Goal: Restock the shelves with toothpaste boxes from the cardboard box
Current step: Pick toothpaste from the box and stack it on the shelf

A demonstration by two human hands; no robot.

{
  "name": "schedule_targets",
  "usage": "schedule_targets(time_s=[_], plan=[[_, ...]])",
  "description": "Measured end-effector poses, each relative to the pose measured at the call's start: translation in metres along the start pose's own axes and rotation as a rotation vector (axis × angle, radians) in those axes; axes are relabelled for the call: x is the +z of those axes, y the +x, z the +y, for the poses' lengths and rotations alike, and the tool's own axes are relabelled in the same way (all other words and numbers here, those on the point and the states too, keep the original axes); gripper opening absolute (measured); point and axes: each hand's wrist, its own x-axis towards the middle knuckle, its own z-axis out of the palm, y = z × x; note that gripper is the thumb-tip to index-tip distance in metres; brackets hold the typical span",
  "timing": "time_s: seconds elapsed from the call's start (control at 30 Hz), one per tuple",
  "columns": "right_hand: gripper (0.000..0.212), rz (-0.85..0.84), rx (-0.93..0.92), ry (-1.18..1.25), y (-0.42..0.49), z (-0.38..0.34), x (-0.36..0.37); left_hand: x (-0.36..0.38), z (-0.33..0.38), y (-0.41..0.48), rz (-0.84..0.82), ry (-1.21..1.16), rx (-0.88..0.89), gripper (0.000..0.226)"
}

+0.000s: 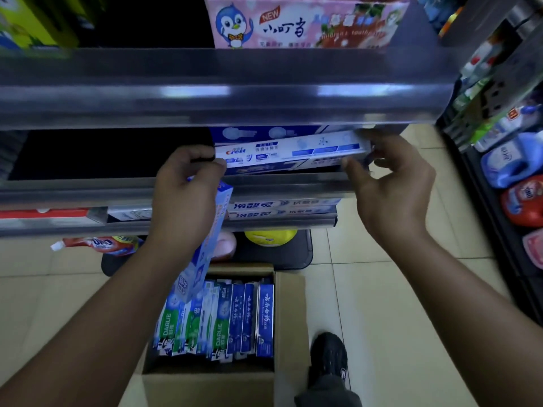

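Nearest, on the tiled floor (382, 289), an open cardboard box (205, 389), packed with toothpaste boxes (220, 318) standing on end, green-and-white ones to the left, dark blue ones to the right; just beside its right flap, a black shoe (329, 356). Above the carton, left hand (185, 195) clenched round a light-blue toothpaste box (211, 236) hanging tilted, lower end over the carton's far-left corner, thumb and forefinger also touching the left end of a Crest box (293, 151). At the other end, right hand (390, 183) pinching that same Crest box, held level at the front edge of the middle shelf (88, 192), over other blue-and-white packs (resting on them or just clear, impossible to tell). One shelf lower, two stacked white-and-blue boxes (282, 208) along the front edge. Beneath the shelving, a red-and-white pouch (100, 245) to the left and a yellow round pack (270, 236) at centre. Farther up, the grey upper shelf rail (205, 92), and on it a pink children's toothpaste carton (293, 22) with a blue penguin. At the right edge, blue and red detergent bottles (511, 160) on a separate rack
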Motion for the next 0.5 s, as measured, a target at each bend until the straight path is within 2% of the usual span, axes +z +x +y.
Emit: schedule_targets(time_s=[0.13, 0.27, 0.33, 0.43, 0.5], plan=[[0.026, -0.079, 0.062, -0.028, -0.011, 0.005, 0.007, 0.003, -0.003, 0.002, 0.008, 0.011, -0.009, 0.015], [0.032, -0.120, 0.022, -0.079, -0.016, 0.007, 0.006, 0.004, 0.001, 0.003, 0.032, -0.010, -0.043, 0.017], [0.034, -0.143, -0.028, -0.147, -0.015, 0.005, 0.000, 0.003, 0.004, 0.002, 0.048, -0.069, -0.085, 0.017], [0.038, -0.093, -0.202, -0.257, -0.028, -0.007, -0.011, -0.007, 0.009, -0.004, 0.094, -0.203, -0.110, 0.015], [0.033, -0.091, -0.219, -0.165, -0.052, -0.019, -0.016, -0.014, 0.010, -0.012, 0.120, -0.311, -0.180, 0.011]])
